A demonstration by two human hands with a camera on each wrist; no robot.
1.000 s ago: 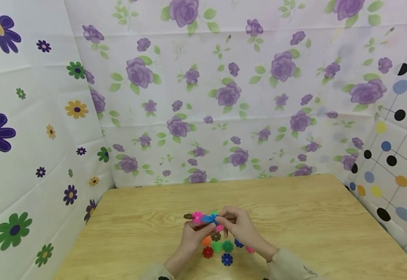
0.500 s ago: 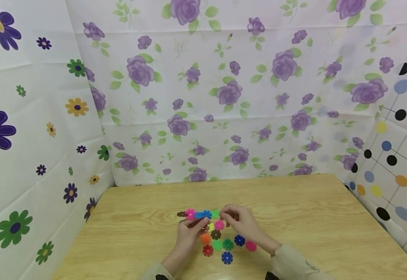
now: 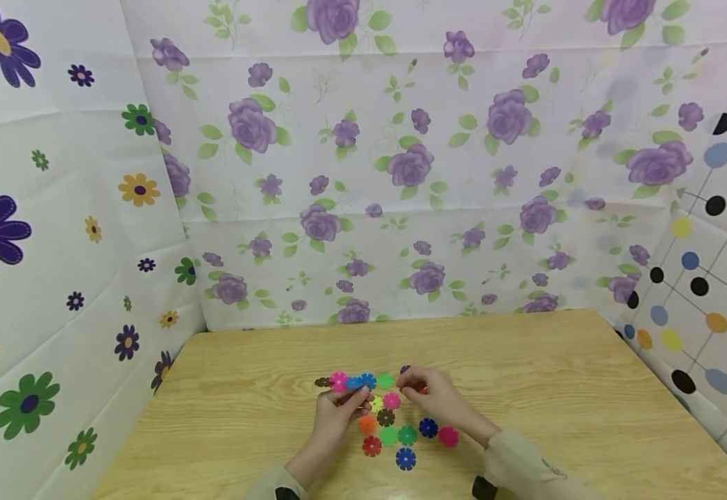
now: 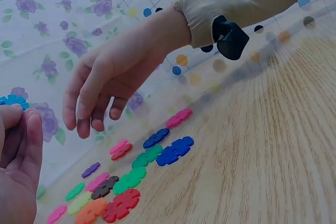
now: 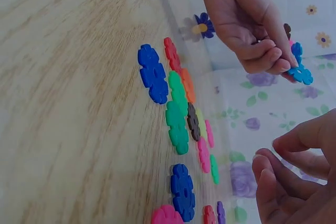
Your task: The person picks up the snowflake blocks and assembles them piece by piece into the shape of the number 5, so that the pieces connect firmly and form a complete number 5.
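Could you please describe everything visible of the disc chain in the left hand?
The disc chain links four plastic-looking, notched discs: brown, pink, then two blue. It is held above the table, stretching sideways in the head view, brown end leftmost. The left hand pinches the end blue disc between thumb and fingers.

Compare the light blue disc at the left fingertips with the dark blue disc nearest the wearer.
Color: the light blue disc is paler than the dark blue disc. Pose: the light blue one is held up, pinched by the left hand; the dark blue one lies flat on the table. Shared: both have notched, petal-like rims.
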